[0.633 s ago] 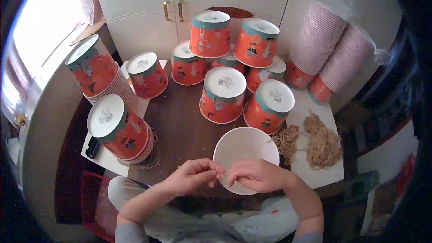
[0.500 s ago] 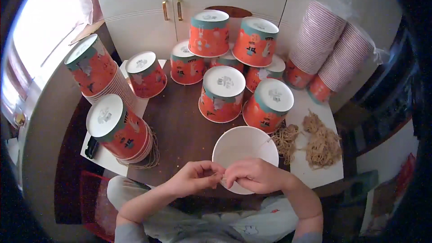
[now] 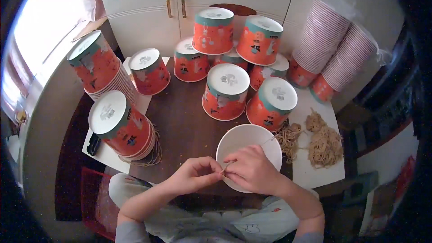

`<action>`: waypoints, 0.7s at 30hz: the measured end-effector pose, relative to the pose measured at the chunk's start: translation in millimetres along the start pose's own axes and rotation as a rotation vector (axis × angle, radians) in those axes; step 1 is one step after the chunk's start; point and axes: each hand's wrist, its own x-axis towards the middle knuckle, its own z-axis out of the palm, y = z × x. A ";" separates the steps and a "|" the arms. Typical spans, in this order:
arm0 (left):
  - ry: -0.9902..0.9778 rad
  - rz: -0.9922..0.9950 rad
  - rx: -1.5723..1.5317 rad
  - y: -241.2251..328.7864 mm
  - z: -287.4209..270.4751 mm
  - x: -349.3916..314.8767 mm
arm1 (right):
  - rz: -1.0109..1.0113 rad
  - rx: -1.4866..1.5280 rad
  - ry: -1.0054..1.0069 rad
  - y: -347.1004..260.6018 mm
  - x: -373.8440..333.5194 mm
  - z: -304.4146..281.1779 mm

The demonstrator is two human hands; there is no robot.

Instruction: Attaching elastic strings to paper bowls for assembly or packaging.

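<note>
A thin tan twine [image 3: 226, 167] is pinched between my two hands over the near rim of an open paper bucket. My left hand [image 3: 198, 175] is closed on it at thumb and fingertips. With fingers bent over the bucket, my right hand [image 3: 254, 170] grips the same twine just to the right. The paper bucket [image 3: 231, 140] stands mouth up, its white inside showing. A strand crosses its far right rim toward a loose twine bundle [image 3: 288, 140] beside it. What my right fingers pinch is partly hidden.
Upside-down orange and green buckets [image 3: 226, 92] stand behind, some stacked. At left are more buckets [image 3: 123, 126], twine loops and a black object [image 3: 93, 145]. Tall bagged bucket stacks [image 3: 321, 36] lean at back right. A twine heap [image 3: 325, 147] lies on the right white panel.
My right hand has turned and lifted slightly, its fingers now bent over the bucket, and more twine shows between my hands. The whole view has shifted a little.
</note>
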 end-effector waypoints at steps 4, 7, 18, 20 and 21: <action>0.046 0.019 0.014 -1.5 -1.9 0.0 | -0.007 -0.064 0.101 -4.5 1.5 -2.8; 0.013 0.026 0.062 -5.2 -4.6 0.5 | 0.026 -0.095 0.208 -12.2 2.1 -7.1; 0.037 -0.050 -0.006 -8.0 -7.8 3.5 | -0.141 -0.398 0.011 -35.8 -12.7 26.9; 0.048 -0.047 0.056 -7.9 -8.2 1.8 | -0.065 -0.288 -0.074 -34.4 -9.7 23.2; 0.058 -0.037 0.107 -8.0 -8.3 0.8 | -0.069 -0.282 -0.076 -31.6 -8.6 21.0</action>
